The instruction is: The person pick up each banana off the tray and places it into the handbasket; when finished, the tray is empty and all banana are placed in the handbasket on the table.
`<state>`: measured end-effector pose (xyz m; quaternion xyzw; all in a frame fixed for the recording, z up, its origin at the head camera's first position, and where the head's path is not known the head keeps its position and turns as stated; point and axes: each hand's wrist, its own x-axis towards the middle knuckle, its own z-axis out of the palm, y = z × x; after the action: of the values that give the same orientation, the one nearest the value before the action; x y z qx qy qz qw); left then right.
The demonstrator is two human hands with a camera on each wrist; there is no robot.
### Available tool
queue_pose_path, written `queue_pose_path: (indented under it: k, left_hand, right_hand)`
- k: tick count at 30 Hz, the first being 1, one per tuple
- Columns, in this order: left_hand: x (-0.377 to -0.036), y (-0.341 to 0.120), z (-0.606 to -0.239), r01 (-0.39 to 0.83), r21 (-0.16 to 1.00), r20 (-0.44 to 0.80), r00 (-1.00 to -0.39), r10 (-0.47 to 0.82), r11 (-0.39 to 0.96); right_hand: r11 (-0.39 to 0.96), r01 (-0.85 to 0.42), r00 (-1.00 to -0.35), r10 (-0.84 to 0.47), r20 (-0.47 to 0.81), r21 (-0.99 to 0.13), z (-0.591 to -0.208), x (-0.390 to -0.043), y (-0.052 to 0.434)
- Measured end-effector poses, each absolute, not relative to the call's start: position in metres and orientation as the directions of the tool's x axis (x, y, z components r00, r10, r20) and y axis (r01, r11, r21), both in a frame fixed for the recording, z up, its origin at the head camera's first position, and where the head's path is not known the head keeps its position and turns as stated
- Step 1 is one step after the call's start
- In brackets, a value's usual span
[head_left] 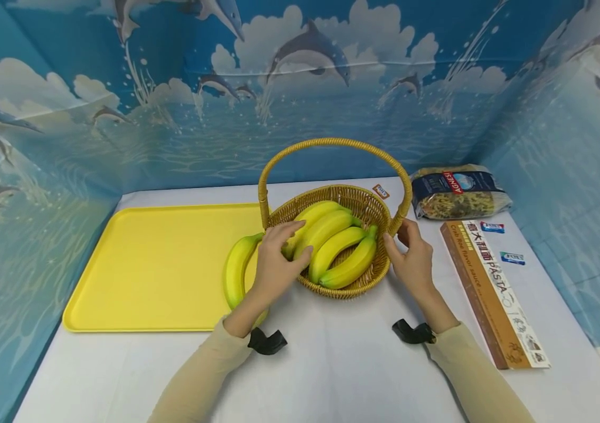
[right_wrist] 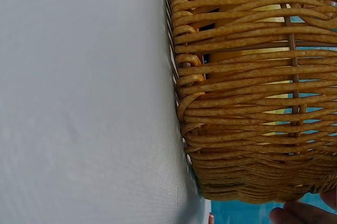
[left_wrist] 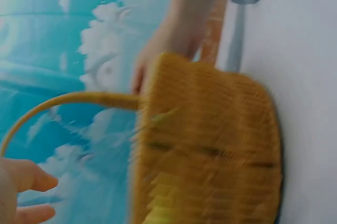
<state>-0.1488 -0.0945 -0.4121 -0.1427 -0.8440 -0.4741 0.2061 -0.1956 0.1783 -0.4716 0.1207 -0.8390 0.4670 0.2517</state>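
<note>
A wicker basket with a tall arched handle holds several yellow bananas. My left hand hovers over the basket's left side, thumb and fingers apart, with nothing between them in the left wrist view. Whether a fingertip touches the bananas cannot be made out. At the basket's right side, my right hand grips the rim by the foot of the handle, its fingers partly hidden behind it. Another banana lies left of the basket, at the yellow tray's right end, and one beside it is partly covered by my left hand.
The yellow tray lies on the white table at left. To the right are a bag of pasta, a long pasta box and small wrapped packets. A brown packet lies behind the basket. A dolphin-print curtain encloses the table.
</note>
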Motion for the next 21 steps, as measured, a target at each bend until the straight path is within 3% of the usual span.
queue_pose_path:
  k: [12, 21]
  left_hand:
    - [-0.115, -0.212, -0.406, 0.212, 0.842, 0.398, -0.865, -0.305, 0.496]
    - [-0.12, -0.235, -0.419, 0.099, 0.873, 0.289, -0.893, -0.344, 0.477]
  right_hand:
    - [0.536, -0.428, -0.849, 0.038, 0.527, -0.728, -0.471, -0.196, 0.18]
    - [0.532, -0.423, -0.852, 0.044, 0.522, -0.733, -0.472, -0.195, 0.179]
